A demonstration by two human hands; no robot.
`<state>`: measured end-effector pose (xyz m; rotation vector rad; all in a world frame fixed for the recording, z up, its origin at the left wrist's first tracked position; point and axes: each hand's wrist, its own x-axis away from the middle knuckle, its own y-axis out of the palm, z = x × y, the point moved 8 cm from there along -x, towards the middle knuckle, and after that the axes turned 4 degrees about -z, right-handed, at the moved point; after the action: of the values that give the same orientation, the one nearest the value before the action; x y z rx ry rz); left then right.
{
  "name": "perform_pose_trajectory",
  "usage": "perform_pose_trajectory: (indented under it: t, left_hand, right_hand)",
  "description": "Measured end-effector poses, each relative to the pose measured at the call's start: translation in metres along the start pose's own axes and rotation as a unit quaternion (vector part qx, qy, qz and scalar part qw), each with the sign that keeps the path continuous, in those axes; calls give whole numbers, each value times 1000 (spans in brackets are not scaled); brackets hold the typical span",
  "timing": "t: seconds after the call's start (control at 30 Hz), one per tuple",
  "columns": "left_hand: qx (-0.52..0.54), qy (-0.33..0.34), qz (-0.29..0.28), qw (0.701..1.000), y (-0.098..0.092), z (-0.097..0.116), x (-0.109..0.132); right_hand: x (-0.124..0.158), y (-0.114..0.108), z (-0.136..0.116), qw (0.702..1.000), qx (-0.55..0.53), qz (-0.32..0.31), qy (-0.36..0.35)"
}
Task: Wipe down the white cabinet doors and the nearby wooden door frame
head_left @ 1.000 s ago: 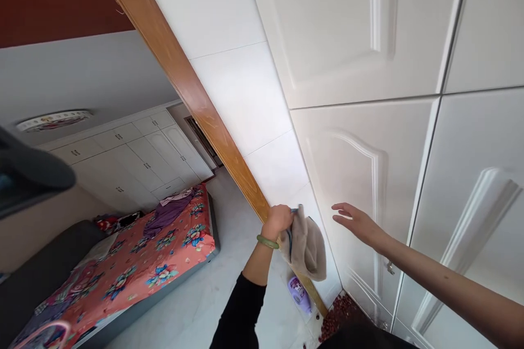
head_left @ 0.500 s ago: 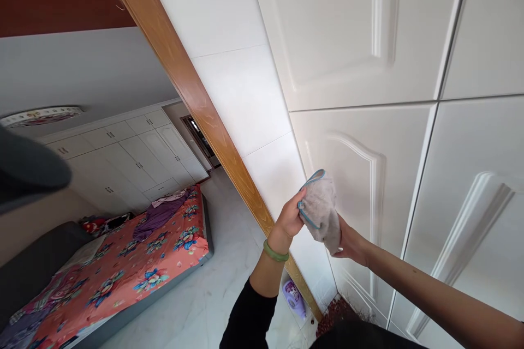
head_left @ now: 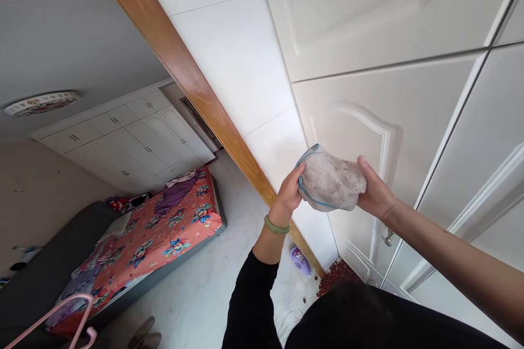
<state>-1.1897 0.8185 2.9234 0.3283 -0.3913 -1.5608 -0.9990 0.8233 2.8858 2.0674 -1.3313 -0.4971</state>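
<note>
A grey-beige cloth with a blue hem point(head_left: 331, 181) is stretched between both hands in front of a white wardrobe door point(head_left: 368, 114). My left hand point(head_left: 290, 192), with a green bangle on its wrist, pinches the cloth's left edge. The cloth's right end is gripped by my right hand point(head_left: 374, 192), fingers curled round it. Both hands are raised close to the door's panel moulding, not touching it as far as I can see.
A wood-framed mirror point(head_left: 102, 147) at left reflects a bed with a floral cover point(head_left: 155, 240) and white cupboards. A purple bottle point(head_left: 300, 260) and red fruits point(head_left: 335, 278) lie on the floor below. A small door handle point(head_left: 388, 236) sits under my right wrist. A pink hanger point(head_left: 61, 319) shows bottom left.
My right hand, open and apart a second ago, has come to the cloth and closed on it. Both hands rose, and the cloth went from hanging to spread between them.
</note>
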Motion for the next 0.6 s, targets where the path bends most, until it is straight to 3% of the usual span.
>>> perform_pose_trajectory:
  t: [0.17, 0.23, 0.33, 0.47, 0.53, 0.6]
  left_hand:
    - [-50, 69, -2, 996, -15, 4, -7]
    - [-51, 67, 5, 996, -21, 4, -12]
    - [-31, 42, 28, 998, -25, 9, -21]
    - [-26, 74, 11, 997, -14, 46, -31]
    - [-41, 99, -20, 994, -5, 68, -34]
    - [-72, 120, -60, 988, 3, 85, -36]
  right_hand:
    - [0, -5, -1, 995, 28, 88, 27]
    - [2, -5, -2, 994, 57, 85, 38]
    - [3, -5, 9, 988, 132, 31, 75]
    - [1, -10, 45, 959, 230, -88, 141]
    - [-5, -21, 52, 940, 306, -90, 119]
    - [-14, -34, 48, 922, 377, -50, 67]
